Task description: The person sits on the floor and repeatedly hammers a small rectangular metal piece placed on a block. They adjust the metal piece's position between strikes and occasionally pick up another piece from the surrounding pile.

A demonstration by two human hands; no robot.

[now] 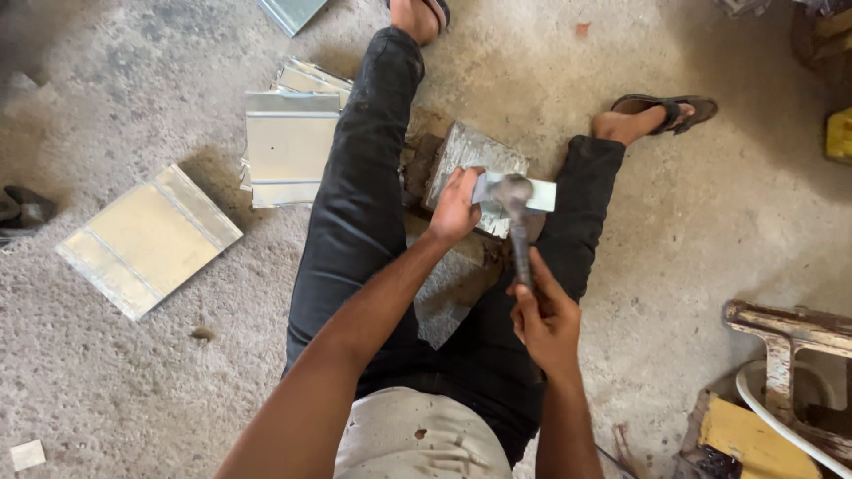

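Small pale strip of sheet metal (539,193) lies across a square grey metal block (470,160) set on the concrete floor (692,231) between the outstretched legs of a seated person in black trousers. The left hand (457,208) pins the strip's near end, fingers closed on it, at the block's edge. The right hand (546,324) has its fingers wrapped tight around the dark handle of a steel hammer (513,197), whose blurred head sits over the strip just beside the left thumb.

Folded panels of galvanised sheet (288,146) are stacked by the left leg, and a larger flat panel (151,238) lies farther off on the floor. A worn wooden stool (785,333) with a white hose (781,421) stands at the right.

The clear risk, judging by the narrow gap, is a blow landing on the left hand's fingers: the hammer head works very near them, and the strip is small. A glancing strike could also kick the strip off the block, or its cut edge could nick the bare hand holding it.
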